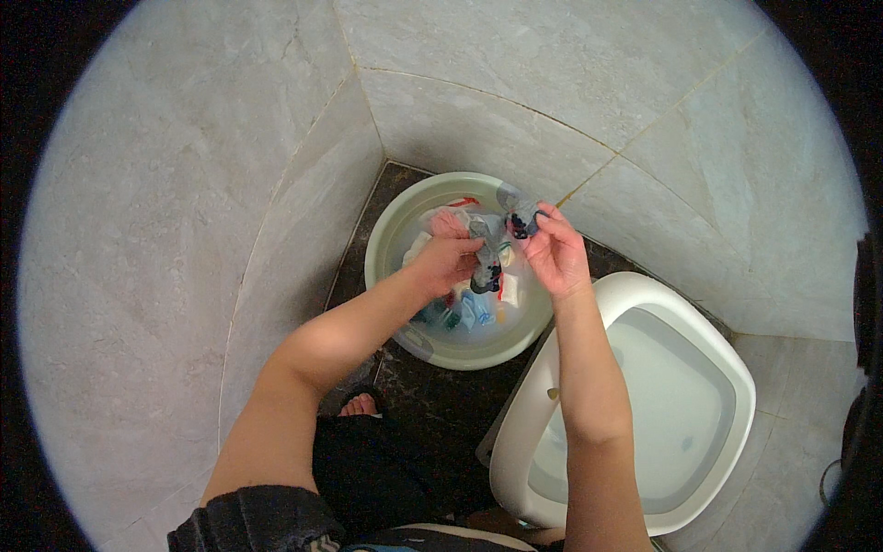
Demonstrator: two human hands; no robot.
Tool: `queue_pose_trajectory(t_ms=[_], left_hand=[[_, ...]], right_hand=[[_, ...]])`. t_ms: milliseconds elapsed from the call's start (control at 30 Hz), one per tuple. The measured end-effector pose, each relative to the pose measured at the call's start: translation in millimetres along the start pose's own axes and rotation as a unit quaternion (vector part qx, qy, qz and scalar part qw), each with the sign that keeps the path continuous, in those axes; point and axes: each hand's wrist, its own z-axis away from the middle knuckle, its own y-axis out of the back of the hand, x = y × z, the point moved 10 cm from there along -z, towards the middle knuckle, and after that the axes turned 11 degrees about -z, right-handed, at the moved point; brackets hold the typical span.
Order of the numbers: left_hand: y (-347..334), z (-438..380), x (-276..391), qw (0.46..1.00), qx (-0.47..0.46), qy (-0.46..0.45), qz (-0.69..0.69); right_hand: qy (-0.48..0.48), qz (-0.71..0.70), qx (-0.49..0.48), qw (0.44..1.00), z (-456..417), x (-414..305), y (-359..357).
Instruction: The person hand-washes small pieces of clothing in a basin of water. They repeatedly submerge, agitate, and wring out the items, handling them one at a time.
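A round pale green plastic basin (386, 238) stands in the corner, holding cloudy water and several small cloth items. My left hand (447, 264) grips a wet grey sock (487, 255) with dark patterning, which hangs over the water. Pinched in the fingers of my right hand (557, 252) is another grey and dark cloth piece (521, 217), seemingly a sock, at the basin's right side. A pink cloth (448, 224) lies beyond my left hand. Light blue fabric (474, 309), white pieces with red trim (509, 290) and dark green fabric (441, 314) are in the water below.
At the right, a white square-cornered tub (741, 393) holds water, with my right forearm passing over its left side. Grey tiled walls (483, 131) meet behind the basin. Dark floor tiles (414, 386) show beneath it, and my foot (360, 405) in a dark slipper is near its lower left.
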Motion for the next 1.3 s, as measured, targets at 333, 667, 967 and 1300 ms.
queue_pose_trajectory(t_ms=[333, 667, 967, 1300], left_hand=[[-7, 2, 34, 0.985, -0.015, -0.098, 0.141], [13, 48, 96, 0.461, 0.39, -0.371, -0.706], [-34, 20, -71, 0.357, -0.043, -0.324, -0.875], [30, 5, -27, 0.96, -0.052, 0.005, -0.275]], right_hand=[[0.014, 0.387, 0.042, 0.921, -1, 4, 12], [0.146, 0.425, 0.157, 0.879, 4, -32, 18], [0.121, 0.485, 0.119, 0.858, 2, -20, 17], [0.128, 0.471, 0.121, 0.864, 9, -22, 13]])
